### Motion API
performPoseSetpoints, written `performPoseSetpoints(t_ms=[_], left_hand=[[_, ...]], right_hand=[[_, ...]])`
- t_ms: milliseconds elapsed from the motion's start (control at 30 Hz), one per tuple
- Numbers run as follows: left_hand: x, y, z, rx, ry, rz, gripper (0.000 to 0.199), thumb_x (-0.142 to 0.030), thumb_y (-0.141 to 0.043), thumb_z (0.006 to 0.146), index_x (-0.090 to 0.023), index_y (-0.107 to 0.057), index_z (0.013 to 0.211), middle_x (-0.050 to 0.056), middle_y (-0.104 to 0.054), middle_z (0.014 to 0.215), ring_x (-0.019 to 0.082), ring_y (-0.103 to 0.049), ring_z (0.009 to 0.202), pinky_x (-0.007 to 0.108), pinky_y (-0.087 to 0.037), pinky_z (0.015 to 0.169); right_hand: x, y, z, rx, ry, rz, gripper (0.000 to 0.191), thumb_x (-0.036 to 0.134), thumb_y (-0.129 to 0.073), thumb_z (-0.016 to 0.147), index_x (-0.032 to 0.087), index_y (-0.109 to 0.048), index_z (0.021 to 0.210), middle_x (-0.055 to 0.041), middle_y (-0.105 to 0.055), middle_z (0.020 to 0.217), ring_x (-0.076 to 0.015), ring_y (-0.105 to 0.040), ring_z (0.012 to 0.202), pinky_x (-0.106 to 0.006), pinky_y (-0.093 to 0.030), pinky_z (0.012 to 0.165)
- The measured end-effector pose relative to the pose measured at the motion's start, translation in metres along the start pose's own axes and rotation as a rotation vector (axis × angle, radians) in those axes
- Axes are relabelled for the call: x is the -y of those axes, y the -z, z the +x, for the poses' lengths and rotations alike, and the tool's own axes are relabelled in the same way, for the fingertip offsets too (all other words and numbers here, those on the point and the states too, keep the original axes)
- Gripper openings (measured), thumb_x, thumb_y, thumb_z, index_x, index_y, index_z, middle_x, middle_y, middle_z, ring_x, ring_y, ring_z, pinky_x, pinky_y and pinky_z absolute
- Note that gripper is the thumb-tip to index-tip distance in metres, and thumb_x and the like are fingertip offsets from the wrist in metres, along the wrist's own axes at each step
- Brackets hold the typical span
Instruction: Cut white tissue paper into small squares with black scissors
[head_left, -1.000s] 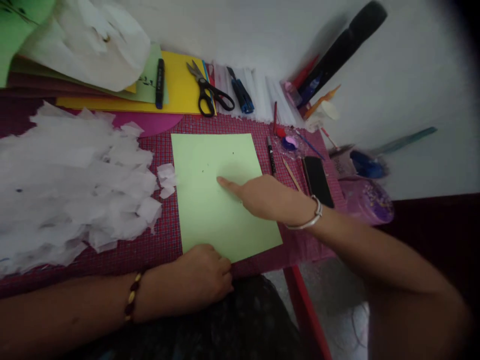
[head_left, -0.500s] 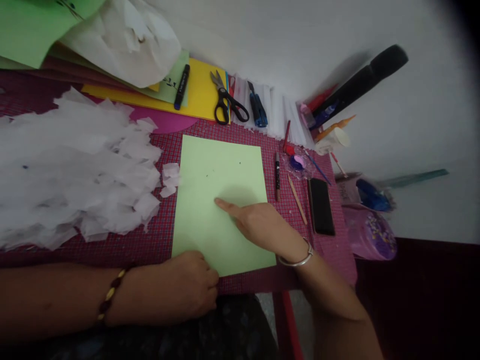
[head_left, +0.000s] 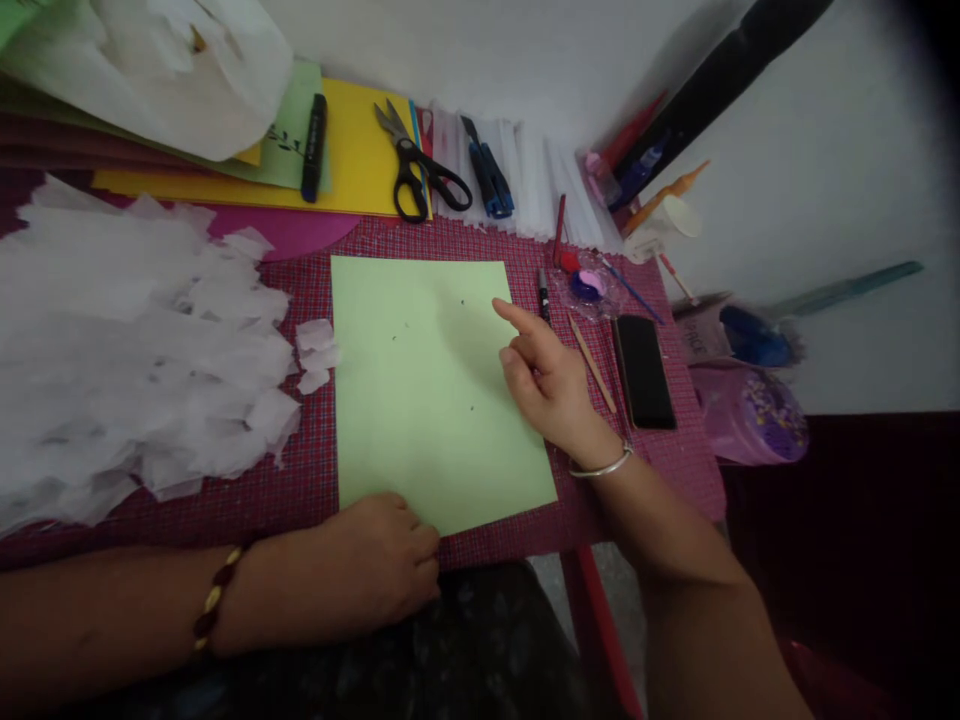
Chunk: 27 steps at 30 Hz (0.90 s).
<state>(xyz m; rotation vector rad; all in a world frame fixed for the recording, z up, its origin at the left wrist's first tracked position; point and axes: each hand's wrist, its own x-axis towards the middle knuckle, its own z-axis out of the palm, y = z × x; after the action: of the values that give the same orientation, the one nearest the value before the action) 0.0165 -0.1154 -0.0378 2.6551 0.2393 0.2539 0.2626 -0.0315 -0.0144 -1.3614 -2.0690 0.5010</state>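
Observation:
A pale green sheet of paper lies flat on the checked tablecloth, bearing several tiny dark specks. At its near left corner rests my left hand, closed, fingers curled under; whether anything is inside is hidden. My right hand hovers over or beside the sheet's right edge, index finger stretched out, thumb apart, other fingers bent, holding nothing. Near it lie a dark marker pen, partly covered by the hand, and a wooden stick or pencil.
White paper pieces are heaped at left. Scissors, a blue cutter and a black marker lie at the back. A phone is at right, below a small plastic dish of paint. The wall stands behind.
My right hand has lifted from pointing at the sheet's middle and moved toward its right edge, uncovering a dark speck. My left hand stays at the corner. The view has shifted slightly.

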Motion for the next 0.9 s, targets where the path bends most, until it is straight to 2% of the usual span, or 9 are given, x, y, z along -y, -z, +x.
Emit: performPoseSetpoints(t_ms=[100, 200, 267, 400, 500, 633, 767, 900], left_hand=[[0.0, 0.001, 0.0, 0.003, -0.007, -0.001, 0.024, -0.019, -0.076, 0.083, -0.022, -0.058, 0.069, -0.003, -0.059, 0.066, 0.018, -0.047, 0.057, 0.036, -0.028, 0.052], [0.0, 0.0, 0.0, 0.003, -0.015, -0.001, 0.023, -0.019, -0.074, 0.085, -0.022, -0.058, 0.068, -0.002, -0.059, 0.066, 0.018, -0.047, 0.057, 0.036, -0.027, 0.053], [0.0, -0.001, 0.0, -0.004, -0.017, -0.004, 0.023, -0.02, -0.072, 0.087, -0.022, -0.058, 0.069, -0.002, -0.06, 0.066, 0.017, -0.047, 0.057, 0.035, -0.027, 0.053], [0.001, -0.002, 0.0, -0.014, -0.002, -0.019, 0.023, -0.02, -0.071, 0.088, -0.021, -0.057, 0.069, -0.002, -0.06, 0.067, 0.017, -0.047, 0.057, 0.035, -0.028, 0.054], [0.0, -0.001, 0.001, -0.01, -0.003, -0.026, 0.023, -0.018, -0.07, 0.088, -0.021, -0.057, 0.07, -0.002, -0.061, 0.067, 0.017, -0.047, 0.057, 0.034, -0.029, 0.053], [0.0, 0.002, 0.001, 0.02, 0.002, -0.024, 0.023, -0.018, -0.072, 0.086, -0.021, -0.057, 0.068, -0.002, -0.06, 0.066, 0.017, -0.048, 0.056, 0.035, -0.03, 0.053], [0.0, 0.002, 0.0, 0.025, -0.006, -0.004, 0.022, -0.018, -0.073, 0.086, -0.021, -0.058, 0.07, -0.002, -0.061, 0.067, 0.017, -0.05, 0.057, 0.035, -0.031, 0.053], [0.0, 0.003, 0.001, 0.035, -0.011, 0.007, 0.023, -0.019, -0.074, 0.085, -0.021, -0.057, 0.069, -0.003, -0.06, 0.067, 0.017, -0.049, 0.058, 0.035, -0.03, 0.052]], right_hand=[[0.002, -0.004, -0.003, -0.011, 0.077, 0.042, 0.036, 0.018, -0.043, 0.098, 0.02, -0.056, 0.131, 0.0007, -0.064, 0.077, -0.012, -0.05, 0.054, -0.027, -0.044, 0.058], [-0.001, -0.004, -0.002, 0.052, 0.139, -0.004, 0.03, 0.014, -0.043, 0.095, 0.02, -0.063, 0.116, 0.0001, -0.068, 0.081, -0.0105, -0.053, 0.055, -0.026, -0.042, 0.059], [-0.005, -0.001, 0.002, 0.184, 0.167, -0.044, 0.03, 0.012, -0.043, 0.094, 0.018, -0.067, 0.11, -0.0016, -0.072, 0.083, -0.0117, -0.06, 0.062, -0.025, -0.044, 0.063], [-0.01, 0.016, 0.01, 0.55, 0.187, -0.104, 0.034, 0.007, -0.046, 0.092, 0.019, -0.075, 0.107, -0.0048, -0.079, 0.1, -0.0167, -0.071, 0.086, -0.027, -0.047, 0.075], [-0.01, 0.027, 0.013, 0.677, 0.154, -0.113, 0.04, 0.006, -0.046, 0.092, 0.022, -0.076, 0.112, -0.0034, -0.08, 0.104, -0.0171, -0.073, 0.089, -0.028, -0.048, 0.079], [-0.01, 0.03, 0.013, 0.688, 0.121, -0.132, 0.039, 0.006, -0.045, 0.091, 0.022, -0.077, 0.107, -0.0021, -0.081, 0.098, -0.0164, -0.072, 0.084, -0.028, -0.048, 0.078], [-0.009, 0.026, 0.013, 0.668, 0.127, -0.106, 0.042, 0.005, -0.044, 0.089, 0.021, -0.074, 0.114, -0.0035, -0.08, 0.101, -0.016, -0.071, 0.084, -0.028, -0.047, 0.077], [-0.006, 0.025, 0.014, 0.604, 0.085, -0.15, 0.034, 0.007, -0.046, 0.089, 0.017, -0.075, 0.105, -0.0048, -0.077, 0.084, -0.0157, -0.067, 0.072, -0.027, -0.044, 0.069]])
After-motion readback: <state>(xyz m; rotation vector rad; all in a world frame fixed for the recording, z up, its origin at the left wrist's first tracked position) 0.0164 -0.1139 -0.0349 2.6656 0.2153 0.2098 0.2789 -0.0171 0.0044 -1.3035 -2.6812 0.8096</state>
